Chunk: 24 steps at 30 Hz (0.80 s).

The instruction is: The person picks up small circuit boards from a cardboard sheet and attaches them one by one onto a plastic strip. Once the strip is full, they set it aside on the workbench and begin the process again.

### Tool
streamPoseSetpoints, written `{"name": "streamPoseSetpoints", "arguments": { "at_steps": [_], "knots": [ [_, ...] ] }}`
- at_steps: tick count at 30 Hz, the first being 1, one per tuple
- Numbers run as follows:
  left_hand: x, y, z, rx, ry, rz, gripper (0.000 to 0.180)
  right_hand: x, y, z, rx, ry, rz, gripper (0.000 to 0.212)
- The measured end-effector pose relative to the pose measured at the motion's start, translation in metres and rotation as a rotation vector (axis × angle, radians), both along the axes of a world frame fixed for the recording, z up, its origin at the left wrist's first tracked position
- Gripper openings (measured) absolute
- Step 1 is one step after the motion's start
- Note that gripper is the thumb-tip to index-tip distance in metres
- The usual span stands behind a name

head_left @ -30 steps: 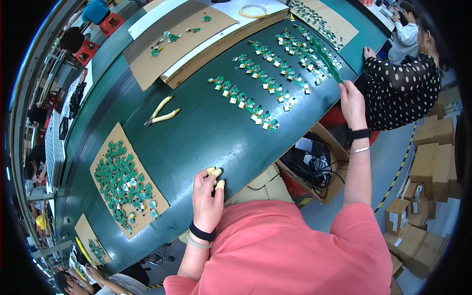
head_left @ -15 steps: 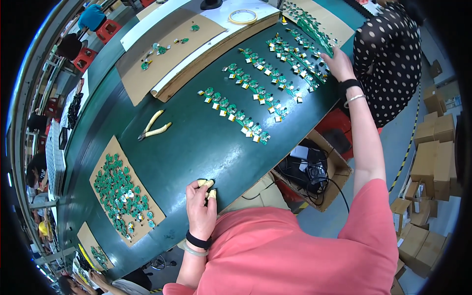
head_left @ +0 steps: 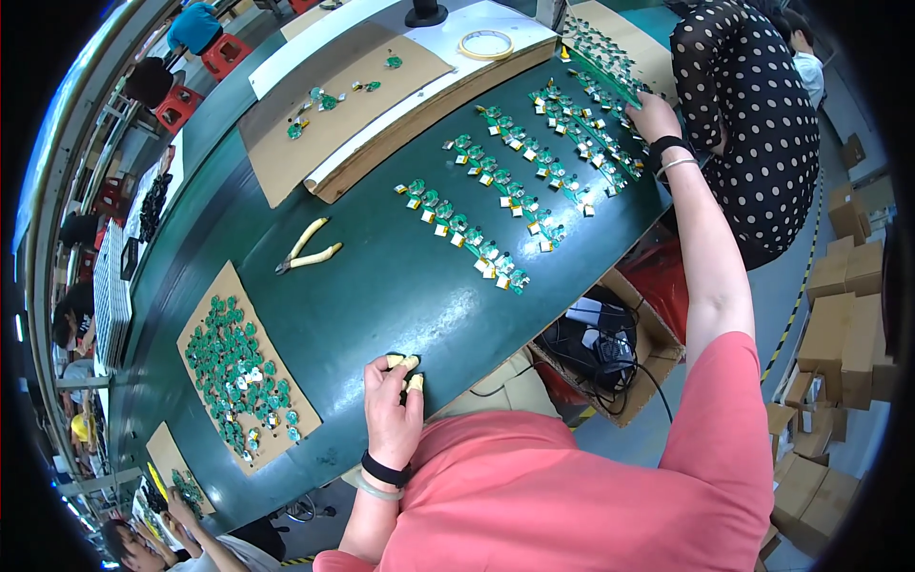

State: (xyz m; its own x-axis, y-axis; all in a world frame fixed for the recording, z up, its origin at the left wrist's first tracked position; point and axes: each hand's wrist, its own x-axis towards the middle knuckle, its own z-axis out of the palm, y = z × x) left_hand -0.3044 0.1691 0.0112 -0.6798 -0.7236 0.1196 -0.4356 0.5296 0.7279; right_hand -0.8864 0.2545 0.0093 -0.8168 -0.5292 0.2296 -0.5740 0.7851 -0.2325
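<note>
While the right hand (head_left: 654, 119) pinches the green strip (head_left: 613, 84) at two o'clock, avoid flexing; left hand (head_left: 391, 419), seven o'clock: fingers bunched, contents unclear.

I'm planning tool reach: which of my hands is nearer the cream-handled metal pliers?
Left. Your left hand is below and right of the pliers in the picture; your right hand is farther off, at upper right, holding a long thin green strip.
</note>
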Motion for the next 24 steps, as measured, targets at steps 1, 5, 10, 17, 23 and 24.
{"name": "streamPoseSetpoints", "arguments": {
  "at_steps": [1,5,10,17,23,24],
  "knots": [
    [0.000,0.000,0.001,0.006,0.007,0.000,0.027,0.003,0.001,0.004,-0.028,0.001,0.002,0.029],
    [0.001,-0.001,0.001,0.030,-0.002,-0.012,0.028,0.016,0.003,0.026,-0.078,-0.011,0.024,0.028],
    [0.002,-0.002,0.002,0.074,-0.010,-0.023,0.028,0.033,0.011,0.046,-0.144,-0.104,0.067,0.027],
    [0.003,-0.012,0.019,0.195,0.057,-0.017,0.026,0.140,0.017,0.085,-0.598,-0.410,0.407,0.018],
    [-0.024,-0.038,0.037,0.489,0.373,-0.028,0.025,0.280,0.017,0.090,-0.672,-0.898,0.488,0.011],
    [-0.034,-0.038,0.043,0.712,0.519,0.031,0.026,0.298,0.017,0.083,-0.683,-0.996,0.505,0.010]
  ]
}}
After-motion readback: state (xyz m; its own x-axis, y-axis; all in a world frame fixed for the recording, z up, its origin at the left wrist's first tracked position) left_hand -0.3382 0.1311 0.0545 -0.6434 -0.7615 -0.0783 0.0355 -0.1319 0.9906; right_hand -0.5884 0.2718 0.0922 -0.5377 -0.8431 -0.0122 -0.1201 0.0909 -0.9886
